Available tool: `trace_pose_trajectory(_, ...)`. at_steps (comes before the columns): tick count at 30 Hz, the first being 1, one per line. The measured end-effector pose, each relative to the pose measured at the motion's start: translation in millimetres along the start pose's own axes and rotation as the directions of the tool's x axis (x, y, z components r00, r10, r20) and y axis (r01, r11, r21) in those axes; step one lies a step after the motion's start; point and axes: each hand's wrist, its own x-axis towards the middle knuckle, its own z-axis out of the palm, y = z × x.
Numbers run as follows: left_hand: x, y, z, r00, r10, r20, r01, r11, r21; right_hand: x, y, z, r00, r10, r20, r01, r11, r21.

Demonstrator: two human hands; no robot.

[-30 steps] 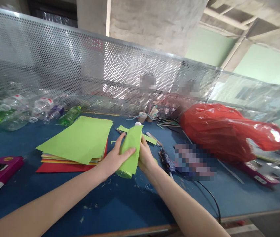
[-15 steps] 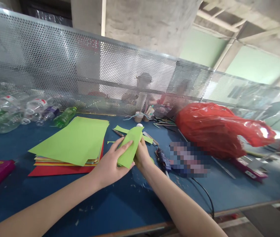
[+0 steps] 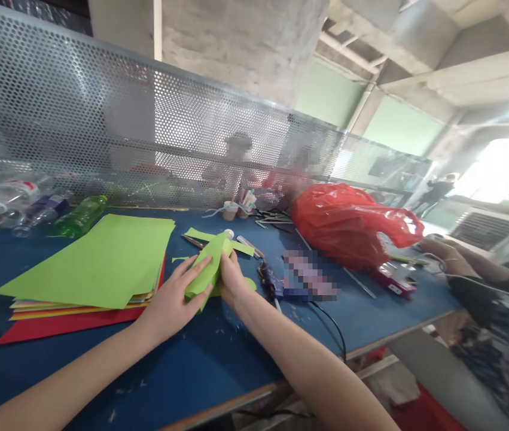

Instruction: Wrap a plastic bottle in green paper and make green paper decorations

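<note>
A bent piece of light green paper (image 3: 206, 268) is held between both hands above the blue table. My left hand (image 3: 177, 296) grips its left side, thumb low and fingers across the front. Fingers of my right hand (image 3: 235, 276) are closed on the paper's right edge, partly hidden. Right behind it shows a white cap (image 3: 229, 233); what it belongs to is hidden. Green paper strips (image 3: 243, 247) and scissors (image 3: 192, 240) lie just beyond. To the right of my right hand is a dark blue glue gun (image 3: 271, 280) with a black cord.
A stack of coloured paper (image 3: 97, 263) lies on the left, with plastic bottles (image 3: 81, 216) behind it. Cups of sticks (image 3: 231, 209) stand by the perforated metal screen (image 3: 218, 114). A red plastic bag (image 3: 344, 221) sits at right, near another person's arms (image 3: 456, 260).
The view has swung to the right, bringing another person's arms and body into sight. The green paper is more sharply bent in my hands, which still hold it.
</note>
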Motion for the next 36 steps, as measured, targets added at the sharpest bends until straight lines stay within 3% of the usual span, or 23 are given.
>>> trace_pose_trajectory(5, -0.4, -12.4, 1.3, 0.999, 0.042, 0.001, -0.042, 0.999, 0.024, 0.5, 1.4, 2.3, 1.0, 0.013, 0.019, -0.012, 0.999, -0.043)
trace_pose_trajectory(10, 2.5, -16.7, -8.0, 0.998, 0.044, 0.034, -0.045, 0.999, 0.026, -0.1, -10.8, -3.1, 0.992, 0.061, 0.109, -0.042, 0.985, -0.165)
trace_pose_trajectory(13, 3.4, -14.4, -14.3, 0.995, 0.03, 0.099, -0.031, 1.0, 0.007, -11.6, -31.7, -22.9, 0.985, 0.079, 0.15, -0.033, 0.958, -0.284)
trace_pose_trajectory(16, 3.8, -12.1, -19.8, 0.988, 0.025, 0.152, -0.028, 0.999, 0.015, -30.1, -59.8, -54.4, 0.994, 0.005, 0.111, 0.043, 0.902, -0.43)
trace_pose_trajectory(18, 3.7, -11.3, -23.6, 0.986, 0.021, 0.167, -0.026, 0.999, 0.027, -42.0, -78.6, -77.8, 0.964, -0.123, 0.235, 0.26, 0.615, -0.744)
trace_pose_trajectory(20, 3.5, -11.4, -27.6, 0.982, 0.029, 0.188, -0.035, 0.999, 0.029, -50.2, -93.5, -100.8, 0.915, -0.155, 0.374, 0.402, 0.241, -0.884)
trace_pose_trajectory(22, 3.1, -12.6, -30.9, 0.97, 0.056, 0.237, -0.064, 0.998, 0.028, -53.2, -102.0, -121.8, 0.903, -0.138, 0.406, 0.4, -0.073, -0.914)
trace_pose_trajectory(24, 2.8, -15.0, -32.6, 0.951, 0.097, 0.293, -0.111, 0.993, 0.03, -51.6, -103.8, -138.7, 0.937, -0.086, 0.339, 0.305, -0.276, -0.912)
trace_pose_trajectory(27, 2.7, -19.6, -31.3, 0.932, 0.167, 0.323, -0.19, 0.981, 0.042, -43.9, -99.3, -153.3, 0.955, -0.03, 0.293, 0.262, -0.366, -0.893)
trace_pose_trajectory(31, 2.9, -23.9, -27.9, 0.924, 0.222, 0.31, -0.263, 0.96, 0.099, -32.3, -95.9, -158.2, 0.943, -0.035, 0.33, 0.298, -0.348, -0.889)
trace_pose_trajectory(36, 4.5, -28.1, -28.1, 0.927, 0.196, 0.319, -0.251, 0.958, 0.14, -26.9, -99.3, -163.7, 0.924, -0.034, 0.381, 0.353, -0.31, -0.883)
